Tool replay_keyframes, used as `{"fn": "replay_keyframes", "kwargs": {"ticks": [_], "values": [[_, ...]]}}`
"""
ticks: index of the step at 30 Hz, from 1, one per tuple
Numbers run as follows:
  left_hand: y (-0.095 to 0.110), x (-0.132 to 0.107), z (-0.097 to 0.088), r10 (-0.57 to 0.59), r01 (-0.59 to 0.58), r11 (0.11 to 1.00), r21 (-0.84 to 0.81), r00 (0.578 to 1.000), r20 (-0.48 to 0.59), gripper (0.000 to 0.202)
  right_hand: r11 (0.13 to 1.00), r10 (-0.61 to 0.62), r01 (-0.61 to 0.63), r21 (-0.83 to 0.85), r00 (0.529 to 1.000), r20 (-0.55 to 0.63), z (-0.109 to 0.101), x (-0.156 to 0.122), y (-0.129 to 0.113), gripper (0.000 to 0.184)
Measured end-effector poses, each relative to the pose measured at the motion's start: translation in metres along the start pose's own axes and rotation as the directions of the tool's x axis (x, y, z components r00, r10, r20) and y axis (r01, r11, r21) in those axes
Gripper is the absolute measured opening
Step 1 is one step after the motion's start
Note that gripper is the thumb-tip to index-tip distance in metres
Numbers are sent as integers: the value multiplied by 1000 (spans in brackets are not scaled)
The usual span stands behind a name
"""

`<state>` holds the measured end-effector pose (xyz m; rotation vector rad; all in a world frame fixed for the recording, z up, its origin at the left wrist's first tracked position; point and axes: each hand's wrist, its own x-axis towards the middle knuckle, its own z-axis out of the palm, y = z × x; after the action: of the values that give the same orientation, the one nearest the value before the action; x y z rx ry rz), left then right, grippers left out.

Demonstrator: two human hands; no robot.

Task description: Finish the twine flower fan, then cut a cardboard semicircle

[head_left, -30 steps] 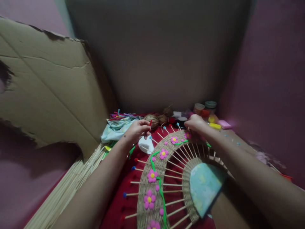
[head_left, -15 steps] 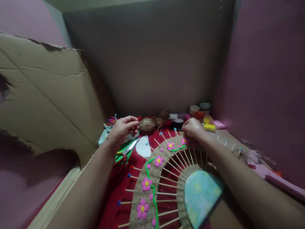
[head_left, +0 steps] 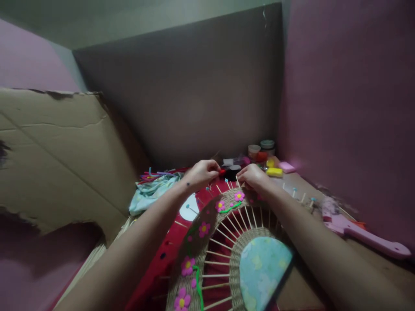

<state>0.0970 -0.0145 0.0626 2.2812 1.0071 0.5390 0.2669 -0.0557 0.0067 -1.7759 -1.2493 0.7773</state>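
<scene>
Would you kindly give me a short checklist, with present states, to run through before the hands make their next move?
1. Left hand has the small red piece at its fingertips: ok.
2. Right hand is at the outer edge of the woven band: ok.
3. Right hand firmly grips the pale stick beside its fingertips: cannot tell.
4. Red piece touches that stick: not ok, a gap shows between them.
5. Pink-handled tool lies clear of both hands: ok, off to the right.
</scene>
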Motion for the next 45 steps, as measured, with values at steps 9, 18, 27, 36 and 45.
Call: {"fn": "replay_keyframes", "kwargs": {"ticks": [9, 18, 27, 36, 45], "values": [[2, 57, 33, -58, 65, 943, 326, 998, -31, 1, 977, 18, -26, 211, 999, 40, -4, -2, -2, 18], [-10, 67, 42, -158, 82, 938, 336, 966, 204, 25, 969, 30, -41, 245, 998, 49, -2, -2, -1, 15], [-25, 65, 41, -164, 101, 958, 267, 961, 223, 26, 968, 49, -55, 244, 998, 34, 2, 1, 1, 12], [-37, 69, 47, -143, 92, 970, 225, 965, 222, 29, 961, 37, -49, 274, 998, 49, 3, -3, 0, 13], [-38, 71, 44, -132, 52, 942, 332, 966, 223, 28, 982, 45, -43, 185, 999, -3, 3, -1, 0, 9]]}}
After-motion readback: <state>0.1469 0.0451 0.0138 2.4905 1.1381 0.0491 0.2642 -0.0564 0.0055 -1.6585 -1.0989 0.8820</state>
